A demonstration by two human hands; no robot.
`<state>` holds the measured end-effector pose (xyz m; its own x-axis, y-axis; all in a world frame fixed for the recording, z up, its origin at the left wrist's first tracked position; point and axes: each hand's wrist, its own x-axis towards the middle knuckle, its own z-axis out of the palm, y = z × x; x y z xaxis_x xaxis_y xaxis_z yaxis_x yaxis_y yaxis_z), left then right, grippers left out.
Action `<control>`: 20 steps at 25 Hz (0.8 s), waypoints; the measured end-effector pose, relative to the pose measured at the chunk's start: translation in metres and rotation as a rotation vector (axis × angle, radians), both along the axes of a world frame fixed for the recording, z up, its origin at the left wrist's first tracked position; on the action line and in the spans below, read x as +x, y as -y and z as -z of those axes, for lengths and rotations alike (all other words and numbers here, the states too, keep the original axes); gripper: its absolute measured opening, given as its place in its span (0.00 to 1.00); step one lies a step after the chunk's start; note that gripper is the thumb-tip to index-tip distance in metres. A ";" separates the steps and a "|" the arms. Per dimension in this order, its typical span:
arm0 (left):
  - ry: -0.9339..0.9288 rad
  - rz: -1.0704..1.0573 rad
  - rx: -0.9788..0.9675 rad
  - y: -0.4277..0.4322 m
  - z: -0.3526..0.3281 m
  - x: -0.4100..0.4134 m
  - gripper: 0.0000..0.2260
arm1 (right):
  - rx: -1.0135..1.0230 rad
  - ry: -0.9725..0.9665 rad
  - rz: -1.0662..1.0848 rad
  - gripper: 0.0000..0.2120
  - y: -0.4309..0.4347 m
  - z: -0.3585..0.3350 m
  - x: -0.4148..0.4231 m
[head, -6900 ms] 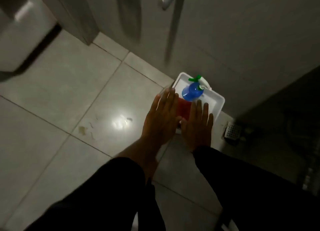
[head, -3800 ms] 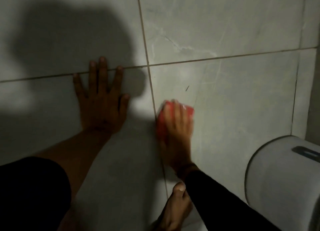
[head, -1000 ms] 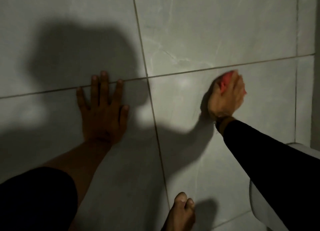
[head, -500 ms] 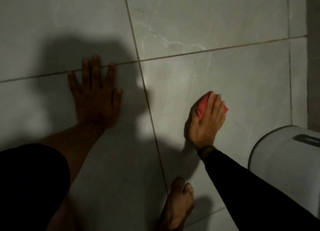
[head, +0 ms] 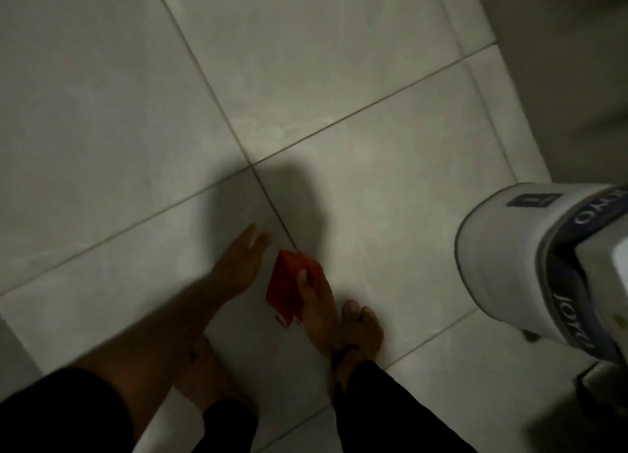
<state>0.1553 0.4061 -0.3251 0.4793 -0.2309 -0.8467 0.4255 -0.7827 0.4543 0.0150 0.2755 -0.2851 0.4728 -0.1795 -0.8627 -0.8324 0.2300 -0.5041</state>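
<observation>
A red sponge is low in the middle of the dim head view, in front of pale grey tiles. My right hand holds it, thumb across its front and fingers behind. My left hand is just left of the sponge, fingers straight and together, holding nothing. Whether it touches the tiles cannot be told. Both forearms come up from the bottom edge, the right one in a black sleeve.
A white round container with a dark lettered band stands close at the right edge. My bare feet show below the hands, the right foot and the left foot. Darker wall or shadow fills the upper right corner.
My left hand has come off the tile where it lay flat and moved down toward the sponge. My right hand has brought the sponge down and left, close to my feet. The view has swung.
</observation>
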 end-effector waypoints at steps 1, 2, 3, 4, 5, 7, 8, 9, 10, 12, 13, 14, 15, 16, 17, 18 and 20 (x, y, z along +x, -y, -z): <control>-0.067 -0.028 -0.050 0.019 -0.028 -0.010 0.24 | -0.039 -0.107 0.034 0.26 0.011 -0.028 -0.003; -0.165 -0.093 -0.099 0.041 -0.058 -0.018 0.20 | -0.095 -0.152 0.015 0.38 0.027 -0.051 -0.013; -0.273 -0.156 -0.145 0.067 -0.089 -0.026 0.14 | -0.041 -0.103 0.202 0.45 0.047 -0.082 -0.023; -0.356 -0.168 -0.186 0.094 -0.119 -0.035 0.08 | 0.064 -0.060 0.422 0.44 0.070 -0.111 -0.033; -0.393 -0.137 -0.236 0.118 -0.147 -0.043 0.05 | 0.097 -0.037 0.576 0.38 0.094 -0.134 -0.040; -0.362 0.013 -0.302 0.170 -0.193 -0.059 0.09 | 0.068 -0.013 0.769 0.29 0.145 -0.178 -0.059; -0.327 0.093 -0.314 0.200 -0.214 -0.065 0.11 | 0.019 -0.009 0.840 0.27 0.173 -0.201 -0.070; -0.285 0.172 -0.323 0.232 -0.229 -0.071 0.12 | -0.020 -0.011 0.901 0.24 0.201 -0.216 -0.084; -0.246 0.254 -0.335 0.265 -0.240 -0.077 0.13 | -0.038 -0.005 0.961 0.19 0.228 -0.227 -0.098; -0.146 0.406 -0.356 0.333 -0.253 -0.092 0.14 | -0.082 0.018 1.061 0.11 0.280 -0.237 -0.121; -0.082 0.466 -0.350 0.365 -0.255 -0.099 0.16 | -0.118 -0.002 1.078 0.12 0.303 -0.235 -0.130; -0.003 0.527 -0.327 0.394 -0.255 -0.105 0.18 | -0.172 -0.023 1.072 0.14 0.325 -0.230 -0.137; 0.069 0.597 -0.304 0.423 -0.254 -0.113 0.19 | -0.233 -0.035 1.069 0.15 0.347 -0.223 -0.144; 0.129 0.665 -0.280 0.449 -0.248 -0.122 0.20 | -0.275 -0.059 1.062 0.15 0.366 -0.216 -0.148; 0.178 0.718 -0.257 0.471 -0.239 -0.131 0.20 | -0.311 -0.077 1.038 0.14 0.385 -0.205 -0.152; 0.226 0.763 -0.228 0.491 -0.228 -0.138 0.18 | -0.333 -0.106 1.006 0.13 0.401 -0.190 -0.155; 0.354 0.850 -0.133 0.521 -0.204 -0.150 0.15 | -0.356 -0.178 0.921 0.12 0.429 -0.160 -0.162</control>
<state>0.0054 -0.1145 -0.1212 0.3298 -0.7079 -0.6246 -0.4473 -0.6998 0.5569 -0.1471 -0.1535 -0.1253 -0.1113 -0.6723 -0.7318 -0.4756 0.6826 -0.5548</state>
